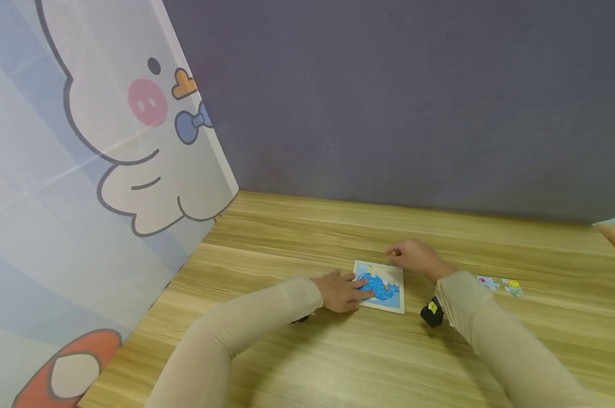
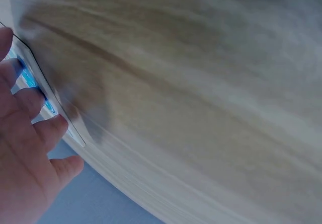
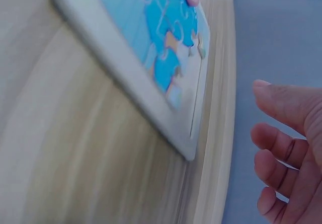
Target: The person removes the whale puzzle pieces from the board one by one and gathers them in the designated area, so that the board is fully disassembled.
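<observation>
A square jigsaw puzzle board (image 1: 401, 292) with a pale rim lies on the table, its blue animal picture partly put together. Bare backing shows along one side in the right wrist view. My left hand (image 1: 340, 291) rests on the board's left part with fingers spread, covering some of the picture. Beyond the board's upper right corner, my right hand (image 1: 414, 256) hovers apart from it. In the right wrist view that hand (image 3: 289, 148) has loosely curled fingers and a thumb standing off them, with nothing between.
Two loose puzzle pieces, one with a pink mark (image 1: 487, 282) and one with a yellow shape (image 1: 513, 286), lie on the wood-grain table (image 1: 287, 243) right of my right wrist. A grey panel (image 1: 389, 113) rises at the back, and a cartoon-printed cloth (image 1: 109, 226) hangs at the left.
</observation>
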The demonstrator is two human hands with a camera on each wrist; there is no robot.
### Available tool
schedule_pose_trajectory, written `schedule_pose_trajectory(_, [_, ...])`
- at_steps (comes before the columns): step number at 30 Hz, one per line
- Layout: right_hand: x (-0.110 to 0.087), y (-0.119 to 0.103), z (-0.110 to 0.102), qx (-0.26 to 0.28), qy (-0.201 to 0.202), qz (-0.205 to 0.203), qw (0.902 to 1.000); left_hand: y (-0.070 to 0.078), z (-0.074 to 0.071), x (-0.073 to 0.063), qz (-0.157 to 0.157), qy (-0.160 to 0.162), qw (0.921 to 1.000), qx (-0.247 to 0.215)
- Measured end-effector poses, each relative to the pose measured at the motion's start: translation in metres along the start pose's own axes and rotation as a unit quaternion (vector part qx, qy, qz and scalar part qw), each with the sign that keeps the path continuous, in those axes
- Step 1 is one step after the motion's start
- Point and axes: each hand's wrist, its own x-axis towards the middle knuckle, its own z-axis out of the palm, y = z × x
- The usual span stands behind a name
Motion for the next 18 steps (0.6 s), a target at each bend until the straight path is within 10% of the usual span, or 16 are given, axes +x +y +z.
schedule_pose_trajectory(18, [0.013,-0.02,0.013,-0.175,-0.035,-0.075,0.9812,0.003,0.001,0.004,-0.017,0.008,0.999,0.041])
